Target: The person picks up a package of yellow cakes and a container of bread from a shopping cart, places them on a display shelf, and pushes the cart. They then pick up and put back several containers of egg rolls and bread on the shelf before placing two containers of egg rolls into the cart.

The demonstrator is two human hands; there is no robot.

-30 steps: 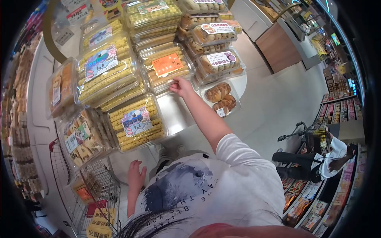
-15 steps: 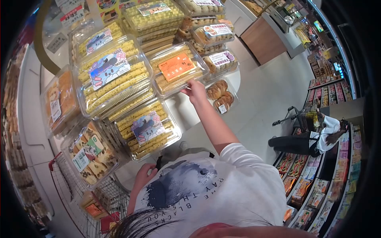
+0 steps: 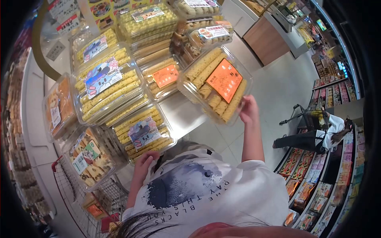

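My right hand (image 3: 249, 109) grips the lower right corner of a clear plastic box of egg rolls (image 3: 194, 75) with an orange label. The box is tilted and raised over the display's edge. To its left, another egg roll box (image 3: 164, 77) with the same orange label lies on the display. My left hand (image 3: 146, 159), fingers loosely curled and holding nothing, is at the near edge of a box of seeded yellow rolls (image 3: 158, 123). Beside that stands a box of nut-topped pastries (image 3: 88, 155).
More stacked boxes of yellow rolls (image 3: 107, 89) and other pastry boxes (image 3: 210, 35) fill the display. A shopping cart (image 3: 65, 186) with packages inside stands at lower left. A person (image 3: 331, 133) with a cart is in the aisle at right, beside stocked shelves (image 3: 303, 170).
My right hand has lifted the orange-labelled egg roll box off its stack and moved it right, uncovering a matching box. My left hand has moved up toward the seeded roll box.
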